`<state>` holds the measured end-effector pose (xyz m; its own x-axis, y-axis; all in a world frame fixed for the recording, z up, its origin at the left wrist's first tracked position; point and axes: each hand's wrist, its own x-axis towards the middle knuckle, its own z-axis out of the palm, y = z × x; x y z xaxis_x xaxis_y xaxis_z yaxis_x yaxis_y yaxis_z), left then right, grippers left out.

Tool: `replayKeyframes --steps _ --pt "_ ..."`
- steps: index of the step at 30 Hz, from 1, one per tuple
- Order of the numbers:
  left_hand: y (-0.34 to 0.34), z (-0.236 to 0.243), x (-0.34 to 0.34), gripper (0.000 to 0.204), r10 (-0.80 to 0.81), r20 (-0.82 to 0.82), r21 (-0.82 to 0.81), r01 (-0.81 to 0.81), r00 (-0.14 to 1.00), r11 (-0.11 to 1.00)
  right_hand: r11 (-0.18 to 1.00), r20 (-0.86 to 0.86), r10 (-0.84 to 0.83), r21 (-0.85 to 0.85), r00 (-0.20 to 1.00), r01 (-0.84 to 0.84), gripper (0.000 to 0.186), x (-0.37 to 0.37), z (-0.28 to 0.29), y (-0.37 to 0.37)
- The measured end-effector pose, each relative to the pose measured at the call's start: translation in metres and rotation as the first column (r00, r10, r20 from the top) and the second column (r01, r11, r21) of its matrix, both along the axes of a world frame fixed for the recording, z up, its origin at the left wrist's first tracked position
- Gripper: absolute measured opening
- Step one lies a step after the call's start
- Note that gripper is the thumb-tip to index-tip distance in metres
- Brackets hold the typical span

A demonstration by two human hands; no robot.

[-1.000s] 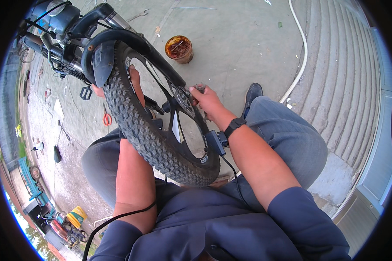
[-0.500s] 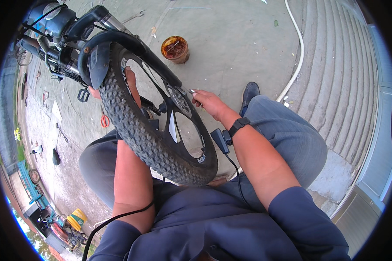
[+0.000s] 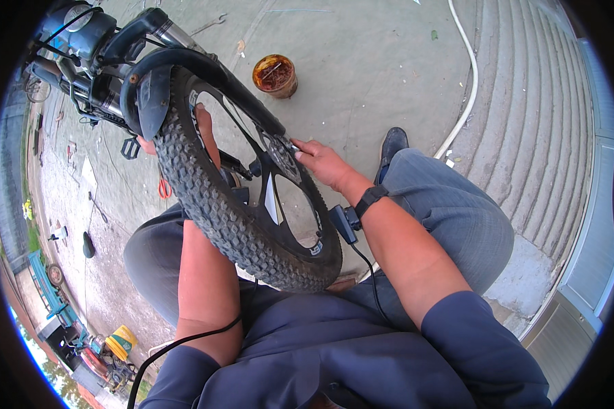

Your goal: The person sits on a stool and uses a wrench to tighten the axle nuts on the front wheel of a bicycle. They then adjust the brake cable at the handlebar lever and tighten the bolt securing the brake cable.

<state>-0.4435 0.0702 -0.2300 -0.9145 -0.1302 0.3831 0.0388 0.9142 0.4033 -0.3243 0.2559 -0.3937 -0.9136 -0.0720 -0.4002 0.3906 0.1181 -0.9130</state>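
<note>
A bicycle front wheel [image 3: 211, 218] with knobbly tyre stands tilted between my knees, in a black fork [image 3: 242, 92]. My left hand [image 3: 206, 129], partly hidden by the tyre, is closed on the wheel from behind; fingers show through the rim opening and left of the tyre. My right hand [image 3: 317, 158] pinches a small silvery piece [image 3: 294, 145] at the hub beside the brake disc [image 3: 280, 160], below the fork's end. A black box with cables [image 3: 342, 223] is strapped at my right wrist.
A rusty bucket [image 3: 275, 76] stands ahead, near a wrench [image 3: 208, 24]. Orange-handled scissors [image 3: 164, 189] and scattered tools lie left. A white hose [image 3: 467, 95] runs along ridged concrete steps [image 3: 518, 136]. A teal cart [image 3: 48, 286] and yellow bucket [image 3: 121, 342] are at lower left.
The wheel and view shifted slightly left since a second ago. My right hand drew back a little with the silvery piece, then moved left to the hub again. My left hand stayed in place.
</note>
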Motion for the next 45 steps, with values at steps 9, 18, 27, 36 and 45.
replayKeyframes --steps 9,18,27,36,45 --pt "0.0 -0.003 0.0 0.117 0.021 -0.02 0.064 -0.02 1.0 0.998 0.974 -0.162 -0.058 0.206 0.985 0.091 0.046 0.0 0.006 -0.016" --pt "0.006 -0.002 0.002 0.049 0.038 -0.167 -0.083 -0.052 0.985 0.995 0.987 0.242 0.062 0.128 0.968 -0.095 0.032 -0.03 0.052 0.006" --pt "0.004 -0.007 -0.002 0.051 0.044 -0.245 -0.143 -0.081 0.969 0.986 0.993 0.102 -0.072 -0.087 0.992 0.081 0.043 -0.004 0.039 0.011" --pt "0.006 -0.002 0.001 0.051 0.037 -0.191 -0.115 -0.06 0.981 0.992 0.991 -0.114 -0.065 0.108 0.991 0.077 0.043 0.006 -0.003 -0.004" --pt "0.006 -0.002 0.001 0.052 0.011 -0.219 -0.132 -0.041 0.976 0.99 0.98 -0.186 -0.06 0.175 0.981 0.093 0.041 0.0 0.008 -0.01"
